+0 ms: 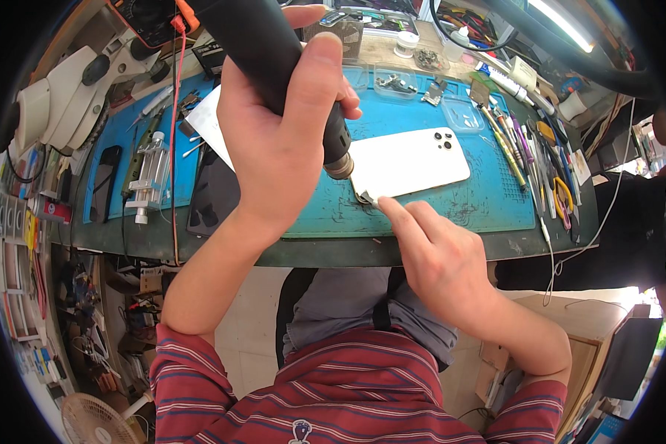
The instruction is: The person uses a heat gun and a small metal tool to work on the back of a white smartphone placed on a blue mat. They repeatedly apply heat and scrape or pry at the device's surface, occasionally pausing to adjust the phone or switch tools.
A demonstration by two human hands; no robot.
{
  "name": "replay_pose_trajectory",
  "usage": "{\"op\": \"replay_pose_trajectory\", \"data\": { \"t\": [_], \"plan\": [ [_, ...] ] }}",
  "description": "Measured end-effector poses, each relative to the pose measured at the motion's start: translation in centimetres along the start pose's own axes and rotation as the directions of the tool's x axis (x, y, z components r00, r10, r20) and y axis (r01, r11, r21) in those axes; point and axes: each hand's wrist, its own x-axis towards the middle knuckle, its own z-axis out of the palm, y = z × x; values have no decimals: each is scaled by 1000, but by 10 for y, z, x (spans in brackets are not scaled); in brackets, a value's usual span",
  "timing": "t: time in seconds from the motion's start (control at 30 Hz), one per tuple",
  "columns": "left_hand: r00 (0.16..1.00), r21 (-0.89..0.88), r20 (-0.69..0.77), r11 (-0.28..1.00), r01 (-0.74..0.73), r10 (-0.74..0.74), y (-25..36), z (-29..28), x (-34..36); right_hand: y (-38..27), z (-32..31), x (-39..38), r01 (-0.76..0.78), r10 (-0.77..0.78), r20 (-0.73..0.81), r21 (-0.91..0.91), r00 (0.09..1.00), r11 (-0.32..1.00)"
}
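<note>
My left hand (270,166) is wrapped around the black barrel of a hot air gun (253,48). Its metal nozzle tip points down, just above the near left corner of a white phone (407,161). The phone lies on a blue work mat (451,214) with its back up and its camera lenses at the far right corner. At that near left corner, my right hand (444,259) pinches a small thin metal blade (367,197), its tip against the phone's edge. The grip end of the blade is hidden by my fingers.
Left of the phone are a dark flat panel (213,196), a white sheet (211,122), a clamp-like metal fixture (152,174) and a microscope (63,100). Tweezers, screwdrivers and yellow-handled pliers (563,196) crowd the right. Clear plastic trays (396,83) of small parts sit behind.
</note>
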Motion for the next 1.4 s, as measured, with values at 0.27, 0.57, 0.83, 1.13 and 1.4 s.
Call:
{"op": "replay_pose_trajectory", "data": {
  "t": [0.27, 0.57, 0.83, 1.13, 1.4],
  "plan": [
    [999, -3, -52, 1000, 14, -14, 2, 0, -2, 3, -3, 16, 73, -67, 121, -44, 990, 996],
    [991, -13, -132, 1000, 26, -27, 5, -4, -3, 7, -4, 25, 58, -53, 156, -29, 986, 998],
    [998, -15, -57, 1000, -15, 14, 8, -14, 0, 25, -19, 31, -53, 44, 81, 115, 996, 992],
    [999, 18, -39, 999, 36, -35, 28, -6, -1, 131, -46, 42, -203, 182, -156, -131, 971, 970],
    [999, 28, -41, 1000, 11, -10, 41, -12, 1, 174, -44, 67, 23, -36, -31, -361, 999, 932]
  ]
}}
